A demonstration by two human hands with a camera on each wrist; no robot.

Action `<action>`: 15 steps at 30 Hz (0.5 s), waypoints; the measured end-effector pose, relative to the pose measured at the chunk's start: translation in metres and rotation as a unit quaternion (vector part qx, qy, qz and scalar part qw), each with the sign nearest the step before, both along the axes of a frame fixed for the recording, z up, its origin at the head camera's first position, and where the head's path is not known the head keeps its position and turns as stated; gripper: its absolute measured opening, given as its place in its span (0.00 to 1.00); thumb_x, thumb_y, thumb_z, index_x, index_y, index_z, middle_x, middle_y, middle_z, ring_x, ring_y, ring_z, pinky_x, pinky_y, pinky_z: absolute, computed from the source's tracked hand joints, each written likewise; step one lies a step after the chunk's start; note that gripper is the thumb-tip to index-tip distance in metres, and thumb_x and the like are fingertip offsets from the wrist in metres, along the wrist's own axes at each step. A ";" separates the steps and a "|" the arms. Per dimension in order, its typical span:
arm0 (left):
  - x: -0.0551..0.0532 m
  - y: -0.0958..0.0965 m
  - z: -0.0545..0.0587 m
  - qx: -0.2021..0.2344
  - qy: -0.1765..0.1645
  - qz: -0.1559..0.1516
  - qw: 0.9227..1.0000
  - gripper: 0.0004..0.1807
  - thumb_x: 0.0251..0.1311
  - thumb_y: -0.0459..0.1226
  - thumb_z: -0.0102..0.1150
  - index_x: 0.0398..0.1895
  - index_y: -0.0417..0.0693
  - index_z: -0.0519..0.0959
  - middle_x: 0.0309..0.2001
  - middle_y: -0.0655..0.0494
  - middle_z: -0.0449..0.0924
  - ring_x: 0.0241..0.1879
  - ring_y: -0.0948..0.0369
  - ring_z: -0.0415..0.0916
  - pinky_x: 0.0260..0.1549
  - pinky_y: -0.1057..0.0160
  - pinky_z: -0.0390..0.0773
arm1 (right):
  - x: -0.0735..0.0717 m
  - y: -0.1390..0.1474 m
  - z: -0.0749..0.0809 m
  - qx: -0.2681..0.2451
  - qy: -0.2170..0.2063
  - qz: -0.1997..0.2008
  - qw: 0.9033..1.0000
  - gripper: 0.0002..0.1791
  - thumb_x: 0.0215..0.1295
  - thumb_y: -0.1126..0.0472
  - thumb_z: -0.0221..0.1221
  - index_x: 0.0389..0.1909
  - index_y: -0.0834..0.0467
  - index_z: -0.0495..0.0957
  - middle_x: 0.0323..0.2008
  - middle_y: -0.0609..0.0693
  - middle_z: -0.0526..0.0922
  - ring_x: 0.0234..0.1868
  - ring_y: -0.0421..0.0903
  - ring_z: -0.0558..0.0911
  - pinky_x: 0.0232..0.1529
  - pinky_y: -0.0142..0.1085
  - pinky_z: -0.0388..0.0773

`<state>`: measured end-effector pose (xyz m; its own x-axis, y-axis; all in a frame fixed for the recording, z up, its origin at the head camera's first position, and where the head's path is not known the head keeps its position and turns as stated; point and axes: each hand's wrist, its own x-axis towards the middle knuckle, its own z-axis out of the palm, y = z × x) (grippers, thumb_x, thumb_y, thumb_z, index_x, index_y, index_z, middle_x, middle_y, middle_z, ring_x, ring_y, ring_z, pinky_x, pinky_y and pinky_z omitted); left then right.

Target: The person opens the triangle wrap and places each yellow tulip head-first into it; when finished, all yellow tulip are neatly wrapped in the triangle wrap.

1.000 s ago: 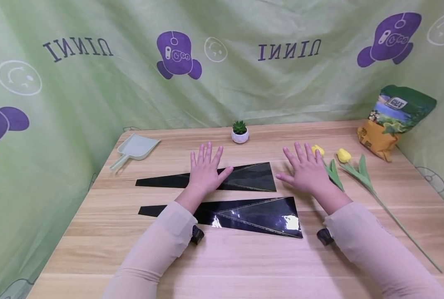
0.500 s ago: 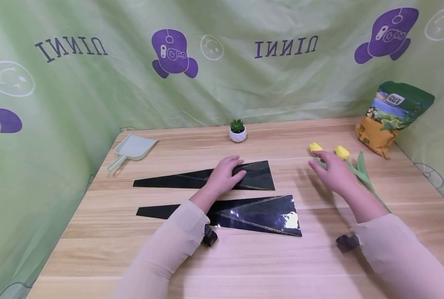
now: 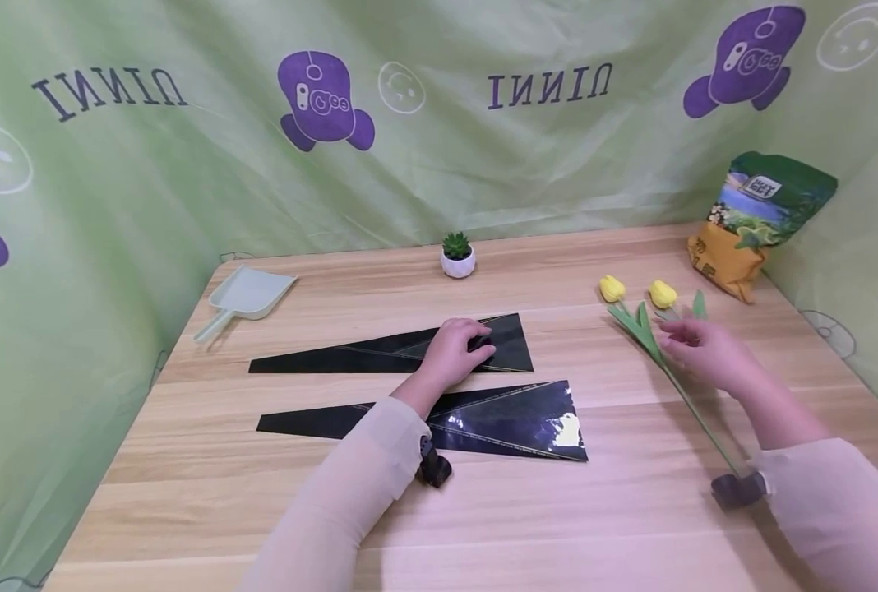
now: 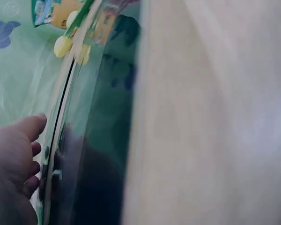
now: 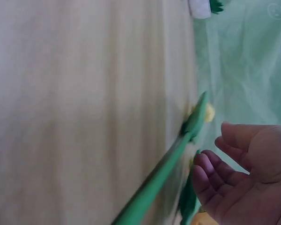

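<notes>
Two glossy black tapered plastic sleeves lie flat: a far one and a near one. My left hand hovers over the far sleeve's wide part, fingers loosely bent; the left wrist view shows its thumb and fingers apart. On the right, my right hand reaches over the right yellow tulip, covering part of its leaves and stem. Its fingers are gently curved around nothing, as the right wrist view shows. Just left of that hand lies another yellow tulip with a long green stem.
A small potted succulent stands at the table's back. A pale green dustpan lies at the back left. The colourful bag leans at the back right, before a green printed curtain.
My right hand has moved right, from beside the left tulip to the right one. The left hand has shifted right over the far sleeve, its spread fingers now bent. The head view has turned slightly.
</notes>
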<state>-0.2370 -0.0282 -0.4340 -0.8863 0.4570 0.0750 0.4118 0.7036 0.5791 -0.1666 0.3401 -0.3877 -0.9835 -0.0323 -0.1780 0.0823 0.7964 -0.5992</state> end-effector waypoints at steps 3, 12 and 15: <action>0.000 -0.002 -0.004 -0.009 0.014 0.006 1.000 0.20 0.65 0.44 0.60 0.57 0.47 0.80 0.61 0.51 0.78 0.67 0.52 0.67 0.70 0.56 0.65 | -0.003 0.003 -0.007 0.012 -0.011 0.005 1.000 0.30 0.73 0.52 0.52 0.64 0.72 0.65 0.50 0.70 0.77 0.45 0.54 0.78 0.34 0.32 0.76; 0.001 -0.002 -0.006 -0.016 0.024 0.003 1.000 0.20 0.66 0.44 0.60 0.56 0.44 0.81 0.61 0.51 0.77 0.67 0.52 0.67 0.69 0.56 0.66 | -0.007 0.001 -0.015 0.034 -0.026 -0.005 0.999 0.36 0.68 0.48 0.58 0.65 0.72 0.65 0.49 0.70 0.77 0.50 0.63 0.76 0.47 0.53 0.73; 0.001 -0.001 -0.005 -0.019 0.023 0.002 1.000 0.20 0.66 0.44 0.60 0.56 0.44 0.81 0.61 0.52 0.77 0.67 0.53 0.67 0.69 0.57 0.66 | -0.007 -0.001 -0.015 0.044 -0.027 -0.004 0.999 0.36 0.68 0.47 0.58 0.63 0.72 0.67 0.47 0.69 0.78 0.48 0.61 0.77 0.46 0.53 0.73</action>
<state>-0.2356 -0.0290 -0.4392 -0.8845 0.4563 0.0972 0.4336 0.7271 0.5323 -0.1739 0.3392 -0.4022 -0.9725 -0.0068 -0.2330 0.1191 0.8447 -0.5218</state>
